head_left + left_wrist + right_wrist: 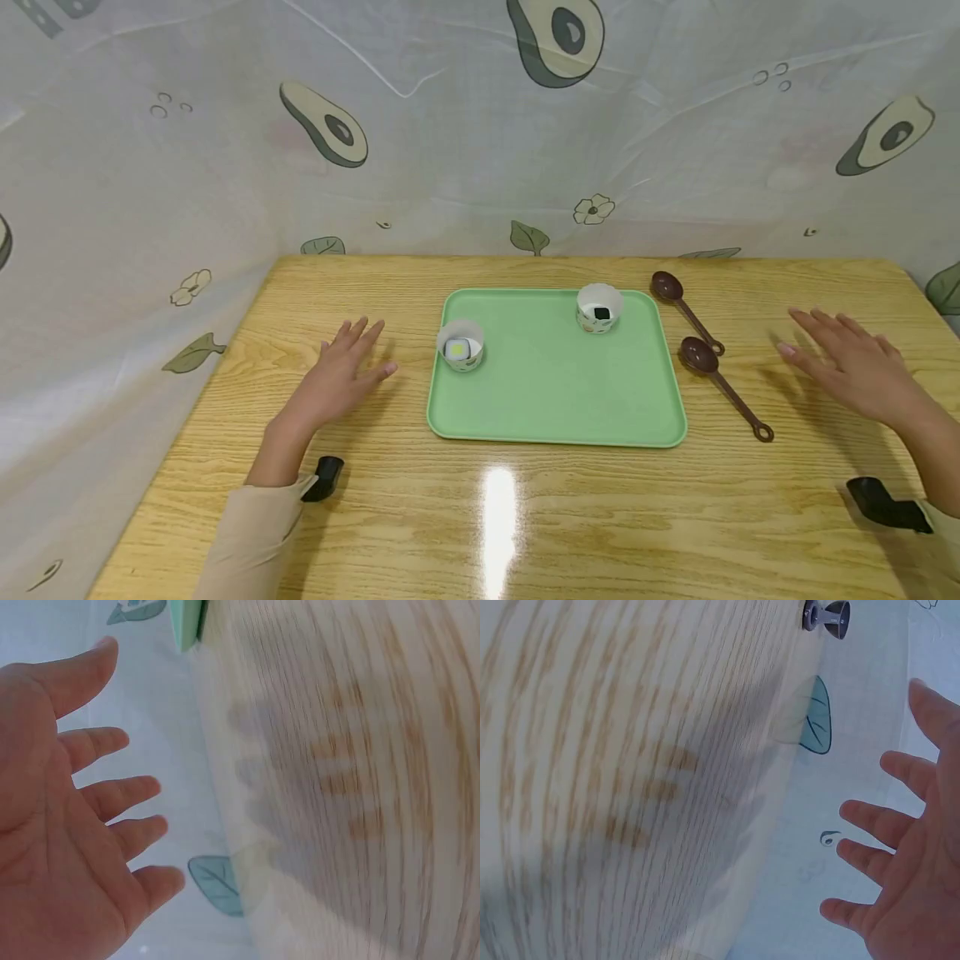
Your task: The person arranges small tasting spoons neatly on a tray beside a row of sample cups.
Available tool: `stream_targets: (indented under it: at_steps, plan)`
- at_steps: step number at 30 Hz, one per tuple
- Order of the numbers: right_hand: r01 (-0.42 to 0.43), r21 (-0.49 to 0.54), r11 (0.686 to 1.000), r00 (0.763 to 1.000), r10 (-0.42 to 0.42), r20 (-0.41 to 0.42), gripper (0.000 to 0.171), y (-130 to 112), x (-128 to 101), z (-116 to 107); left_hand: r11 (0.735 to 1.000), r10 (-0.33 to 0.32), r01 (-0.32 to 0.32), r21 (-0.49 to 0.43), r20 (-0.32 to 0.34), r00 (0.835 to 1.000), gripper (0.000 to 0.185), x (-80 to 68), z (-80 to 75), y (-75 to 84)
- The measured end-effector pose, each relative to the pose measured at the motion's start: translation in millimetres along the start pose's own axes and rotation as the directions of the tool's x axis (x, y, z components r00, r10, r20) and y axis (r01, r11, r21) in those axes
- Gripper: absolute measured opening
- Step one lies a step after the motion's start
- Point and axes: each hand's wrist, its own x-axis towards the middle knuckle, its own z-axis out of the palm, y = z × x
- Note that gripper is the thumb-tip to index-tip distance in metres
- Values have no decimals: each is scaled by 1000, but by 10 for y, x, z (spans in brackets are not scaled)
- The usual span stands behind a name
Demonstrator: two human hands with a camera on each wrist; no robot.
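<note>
Had both hands spread flat and holding nothing: left hand (337, 375) hovering over the wooden table (525, 517) just left of the green tray (555, 383), right hand (855, 362) well off to the right, past the two brown spoons (720, 371). Kept two paper cups on the tray, near cup (461, 344) closest to the left fingers, far cup (599, 307) at the back edge. Probably laid out that way so everything stayed within easy reach.
</note>
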Motion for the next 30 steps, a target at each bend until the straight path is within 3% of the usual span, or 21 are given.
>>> stream_targets:
  at_steps: [8,15,24,30]
  plan:
    - [-2,18,1000,1000,2,-14,71,-27,-5,-21,985,-11,12,-170,4,1000,58,39,71,113]
    - [4,37,999,999,-3,-34,62,-57,5,-22,937,-86,88,-339,23,996,41,94,158,192]
    - [49,24,999,995,-46,-88,50,-93,-32,-13,894,-143,146,-423,40,989,26,147,270,272]
    - [124,41,991,982,-116,-151,40,-66,-46,29,868,-196,194,-457,45,980,19,184,329,316]
